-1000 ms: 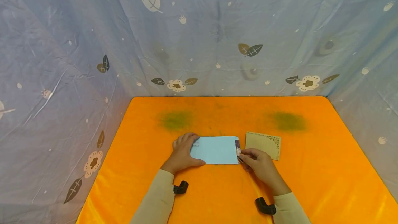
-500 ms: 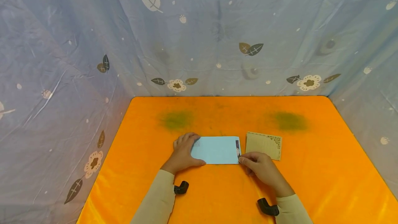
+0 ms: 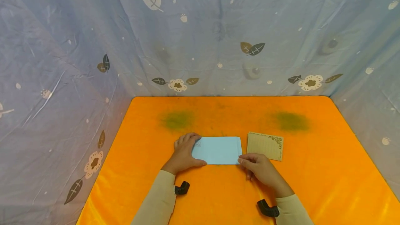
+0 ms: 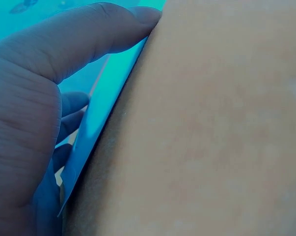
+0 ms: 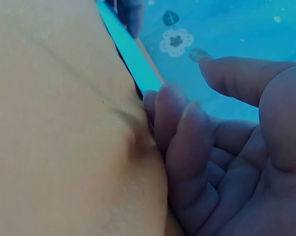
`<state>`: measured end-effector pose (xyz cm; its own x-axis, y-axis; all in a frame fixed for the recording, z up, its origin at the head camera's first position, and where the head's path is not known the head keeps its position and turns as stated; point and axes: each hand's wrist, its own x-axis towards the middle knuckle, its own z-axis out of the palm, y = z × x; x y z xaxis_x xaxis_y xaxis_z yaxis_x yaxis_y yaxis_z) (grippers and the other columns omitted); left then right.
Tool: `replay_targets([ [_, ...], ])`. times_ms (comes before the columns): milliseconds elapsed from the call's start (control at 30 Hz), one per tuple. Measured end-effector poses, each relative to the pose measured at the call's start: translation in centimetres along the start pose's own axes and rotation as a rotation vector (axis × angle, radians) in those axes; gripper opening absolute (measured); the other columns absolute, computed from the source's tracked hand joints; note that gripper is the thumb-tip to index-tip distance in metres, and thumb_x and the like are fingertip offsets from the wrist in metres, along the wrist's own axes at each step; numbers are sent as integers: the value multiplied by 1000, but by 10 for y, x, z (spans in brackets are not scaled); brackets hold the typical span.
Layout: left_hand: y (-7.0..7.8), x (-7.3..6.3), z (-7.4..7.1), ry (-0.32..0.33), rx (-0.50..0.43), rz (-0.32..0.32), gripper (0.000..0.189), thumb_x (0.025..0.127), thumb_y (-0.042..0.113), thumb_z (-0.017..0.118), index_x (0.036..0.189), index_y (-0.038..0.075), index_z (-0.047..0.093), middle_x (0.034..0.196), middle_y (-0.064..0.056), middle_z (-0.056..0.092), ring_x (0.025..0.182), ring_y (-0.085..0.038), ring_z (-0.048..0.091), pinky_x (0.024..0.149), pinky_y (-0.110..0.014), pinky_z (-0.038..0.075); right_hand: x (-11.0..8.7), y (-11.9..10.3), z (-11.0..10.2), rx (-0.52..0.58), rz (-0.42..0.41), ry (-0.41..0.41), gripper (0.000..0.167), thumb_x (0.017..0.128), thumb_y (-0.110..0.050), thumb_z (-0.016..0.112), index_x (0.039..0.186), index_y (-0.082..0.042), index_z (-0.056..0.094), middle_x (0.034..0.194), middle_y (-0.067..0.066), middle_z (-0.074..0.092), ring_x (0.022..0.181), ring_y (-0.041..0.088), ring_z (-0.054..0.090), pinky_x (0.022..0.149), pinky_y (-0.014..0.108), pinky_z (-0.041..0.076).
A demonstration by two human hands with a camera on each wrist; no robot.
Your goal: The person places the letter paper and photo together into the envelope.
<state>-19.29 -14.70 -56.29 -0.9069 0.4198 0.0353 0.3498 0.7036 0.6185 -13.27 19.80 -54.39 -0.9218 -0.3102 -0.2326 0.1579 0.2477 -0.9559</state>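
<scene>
A light blue envelope (image 3: 218,150) lies flat on the orange cloth, its opening edge to the right. My left hand (image 3: 184,153) holds the envelope's left end, thumb on the near edge and fingers over the far edge. In the left wrist view, the thumb rests on the envelope's rim (image 4: 101,115). My right hand (image 3: 260,167) is at the envelope's near right corner, fingertips touching it. The right wrist view shows bent fingers (image 5: 172,118) beside the envelope's end (image 5: 130,51), with the thumb apart from them. No part of the dark printed card shows.
A tan sheet of patterned notepaper (image 3: 265,146) lies just right of the envelope, partly behind my right hand. Orange cloth (image 3: 225,193) covers the table. Patterned blue-grey curtains (image 3: 200,37) stand at the back and both sides. A black wrist mount (image 3: 182,188) sits on each sleeve.
The dark printed card showing at the envelope's right end has slid left out of sight. My right fingers have moved slightly left and down to the corner. My left hand has stayed put.
</scene>
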Motion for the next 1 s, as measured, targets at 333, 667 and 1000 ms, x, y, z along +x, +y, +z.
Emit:
replay_targets([
  [333, -1, 1, 1, 2, -1, 2, 101, 79, 53, 98, 161, 18, 51, 165, -6, 39, 150, -35, 30, 117, -55, 18, 1, 3, -2, 100, 42, -10, 50, 112, -29, 67, 139, 12, 65, 96, 16, 72, 61, 26, 63, 55, 32, 55],
  [667, -2, 0, 2, 4, -8, 3, 101, 78, 54, 97, 161, 18, 51, 165, -6, 39, 150, -35, 30, 117, -56, 17, -3, -2, -6, 123, 33, 49, 46, 112, -27, 67, 139, 10, 66, 100, 20, 70, 66, 28, 66, 59, 34, 58],
  [1000, 0, -1, 1, 5, 0, 2, 101, 79, 53, 97, 161, 18, 51, 165, -7, 40, 149, -35, 31, 117, -55, 17, -10, -4, -21, 95, -70, 255, 39, 113, -21, 65, 139, 7, 67, 119, 21, 73, 90, 27, 70, 75, 33, 58],
])
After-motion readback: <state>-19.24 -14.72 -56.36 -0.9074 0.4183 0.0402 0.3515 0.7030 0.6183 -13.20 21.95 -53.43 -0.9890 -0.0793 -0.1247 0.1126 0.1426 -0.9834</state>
